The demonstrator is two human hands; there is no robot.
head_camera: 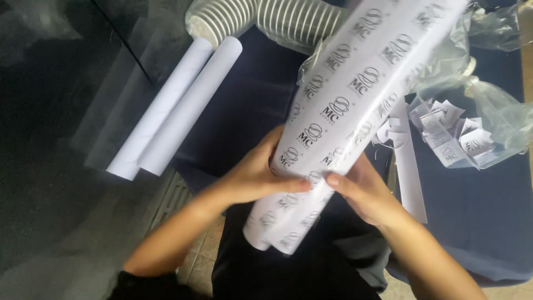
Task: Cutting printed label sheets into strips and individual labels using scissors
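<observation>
Both the left hand (261,175) and right hand (363,194) are closed round a printed paper roll (344,105), mid-rolling by my judgement; tightening it evenly appears due next.

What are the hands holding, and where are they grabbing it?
Both hands hold a roll of white printed paper near its lower end: the left hand wraps one side, the right hand the other, thumbs pressed on its front.

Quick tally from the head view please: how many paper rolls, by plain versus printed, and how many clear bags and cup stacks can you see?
Plain white paper rolls: 2, lying side by side
Printed paper roll: 1, held by left hand and right hand
Clear plastic bag of printed paper slips: 1
Sleeved stacks of white cups: 2
Total: 6
</observation>
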